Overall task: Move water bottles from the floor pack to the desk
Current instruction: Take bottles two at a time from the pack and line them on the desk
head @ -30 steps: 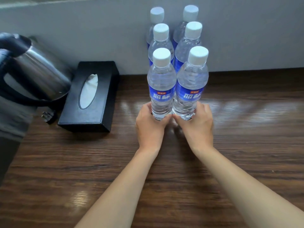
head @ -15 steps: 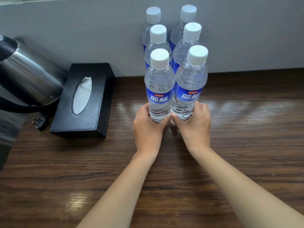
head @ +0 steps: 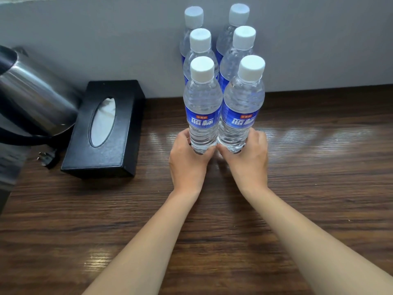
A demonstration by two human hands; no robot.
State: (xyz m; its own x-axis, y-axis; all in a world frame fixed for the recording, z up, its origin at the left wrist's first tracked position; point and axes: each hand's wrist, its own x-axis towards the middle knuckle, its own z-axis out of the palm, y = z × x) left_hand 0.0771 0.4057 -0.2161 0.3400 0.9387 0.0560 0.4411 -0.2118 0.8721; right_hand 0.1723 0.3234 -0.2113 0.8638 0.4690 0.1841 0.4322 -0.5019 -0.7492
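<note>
Several clear water bottles with white caps and blue labels stand upright in two columns on the dark wooden desk (head: pixel 319 188), reaching back to the grey wall. My left hand (head: pixel 188 162) grips the base of the front left bottle (head: pixel 202 107). My right hand (head: pixel 247 162) grips the base of the front right bottle (head: pixel 242 105). Both front bottles stand side by side, touching. Behind them are two middle bottles (head: pixel 242 50) and two rear bottles (head: pixel 193 20) against the wall. The floor pack is out of view.
A black tissue box (head: pixel 104 128) lies left of the bottles. A steel kettle (head: pixel 32 96) with a black handle stands at the far left, a plug (head: pixel 47 157) beside it. The grey wall (head: pixel 106 39) bounds the desk's back edge.
The two hands stay at the bases of the front bottles. The view has shifted slightly, so kettle and tissue box sit a little differently in the frame.
</note>
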